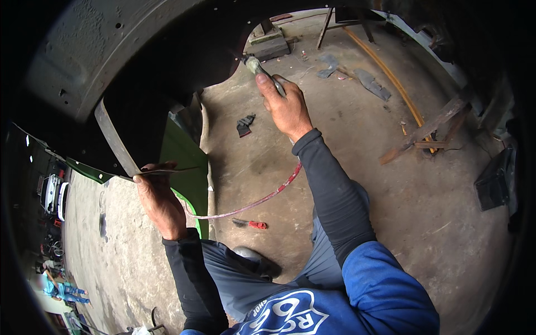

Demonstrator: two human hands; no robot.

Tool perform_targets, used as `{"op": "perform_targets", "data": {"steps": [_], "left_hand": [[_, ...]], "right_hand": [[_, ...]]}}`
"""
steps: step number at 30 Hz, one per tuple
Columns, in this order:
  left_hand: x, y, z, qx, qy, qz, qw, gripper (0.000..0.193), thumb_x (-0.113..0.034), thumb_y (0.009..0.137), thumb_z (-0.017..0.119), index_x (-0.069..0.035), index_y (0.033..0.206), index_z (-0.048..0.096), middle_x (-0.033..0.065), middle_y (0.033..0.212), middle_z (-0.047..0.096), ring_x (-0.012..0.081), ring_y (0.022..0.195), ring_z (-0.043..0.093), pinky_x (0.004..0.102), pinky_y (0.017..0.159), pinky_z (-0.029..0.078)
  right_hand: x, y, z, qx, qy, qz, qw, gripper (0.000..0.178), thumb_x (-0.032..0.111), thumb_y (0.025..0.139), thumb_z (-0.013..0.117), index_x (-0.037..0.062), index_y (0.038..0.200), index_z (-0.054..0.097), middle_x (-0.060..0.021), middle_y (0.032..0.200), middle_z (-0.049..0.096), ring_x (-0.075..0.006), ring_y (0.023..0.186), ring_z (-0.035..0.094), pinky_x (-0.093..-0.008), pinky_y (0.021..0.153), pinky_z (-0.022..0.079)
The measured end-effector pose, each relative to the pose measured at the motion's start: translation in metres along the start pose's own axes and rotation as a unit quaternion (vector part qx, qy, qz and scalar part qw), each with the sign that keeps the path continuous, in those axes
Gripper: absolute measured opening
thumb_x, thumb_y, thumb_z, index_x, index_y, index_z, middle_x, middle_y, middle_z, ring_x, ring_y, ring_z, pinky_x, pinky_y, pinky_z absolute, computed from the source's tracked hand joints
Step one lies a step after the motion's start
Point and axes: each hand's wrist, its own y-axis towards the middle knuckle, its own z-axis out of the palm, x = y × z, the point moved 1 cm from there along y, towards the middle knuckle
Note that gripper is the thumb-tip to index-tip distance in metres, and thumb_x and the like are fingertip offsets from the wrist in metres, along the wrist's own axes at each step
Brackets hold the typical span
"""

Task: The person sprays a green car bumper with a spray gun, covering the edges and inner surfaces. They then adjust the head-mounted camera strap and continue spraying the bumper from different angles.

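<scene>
My right hand (287, 109) is wrapped round a slim hand-held air tool (267, 77) with a pale, worn head. The tool's tip is at the lower edge of a dark body panel (184, 50); whether it touches cannot be told. A red and whitish hose (251, 206) curves from below my right wrist toward a green panel (187, 162). Lower on the left, my left hand (159, 201) pinches the end of a flat grey metal strip (116, 137), thumb at its corner. A thin edge sticks out past those fingers, which are partly hidden.
A red-handled brush (257, 224) lies near my shoe (254, 259), and a dark glove (244, 125) farther off. A yellow bar (385, 70) and wooden stand (424, 131) are at right, beside a black bin-like object (491, 181). Another person (58, 287) is far left.
</scene>
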Motion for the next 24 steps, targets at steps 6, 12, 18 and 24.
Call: {"op": "perform_targets", "data": {"steps": [6, 12, 18, 24], "left_hand": [[-0.002, 0.0, 0.001, -0.009, 0.005, 0.003, 1.0, 0.049, -0.047, 0.102, 0.045, 0.0, 0.111, 0.058, 0.0186, 0.1, 0.068, 0.0264, 0.098, 0.064, 0.0372, 0.092, 0.046], [-0.003, -0.002, 0.002, -0.015, 0.002, -0.007, 1.0, 0.049, -0.046, 0.102, 0.046, 0.0, 0.112, 0.057, 0.0188, 0.1, 0.067, 0.0258, 0.097, 0.065, 0.0361, 0.091, 0.048], [0.0, 0.0, 0.0, -0.03, 0.004, -0.005, 1.0, 0.048, -0.045, 0.103, 0.045, 0.001, 0.11, 0.057, 0.0183, 0.099, 0.067, 0.0265, 0.096, 0.065, 0.0369, 0.09, 0.049], [0.002, 0.001, -0.004, -0.035, 0.024, -0.016, 0.999, 0.05, -0.047, 0.103, 0.042, -0.001, 0.114, 0.059, 0.0144, 0.105, 0.066, 0.0296, 0.104, 0.063, 0.0425, 0.099, 0.044]], "right_hand": [[-0.003, -0.009, 0.012, 0.059, -0.043, -0.023, 0.997, 0.061, 0.059, 0.092, 0.056, 0.0001, 0.076, 0.058, -0.0126, 0.064, 0.056, -0.0254, 0.063, 0.054, -0.0399, 0.065, 0.046], [-0.015, 0.011, -0.012, -0.071, -0.012, 0.041, 0.997, 0.061, 0.058, 0.094, 0.055, -0.0001, 0.075, 0.057, -0.0055, 0.061, 0.051, -0.0177, 0.06, 0.048, -0.0369, 0.061, 0.043], [-0.03, -0.017, 0.028, 0.107, -0.093, 0.092, 0.986, 0.061, 0.059, 0.093, 0.054, 0.0023, 0.07, 0.056, -0.0038, 0.061, 0.048, -0.0153, 0.061, 0.045, -0.0351, 0.061, 0.041], [-0.012, -0.029, 0.048, 0.236, -0.052, 0.049, 0.969, 0.064, 0.062, 0.091, 0.054, 0.0013, 0.102, 0.072, -0.0174, 0.089, 0.07, -0.0286, 0.087, 0.065, -0.0387, 0.085, 0.048]]}}
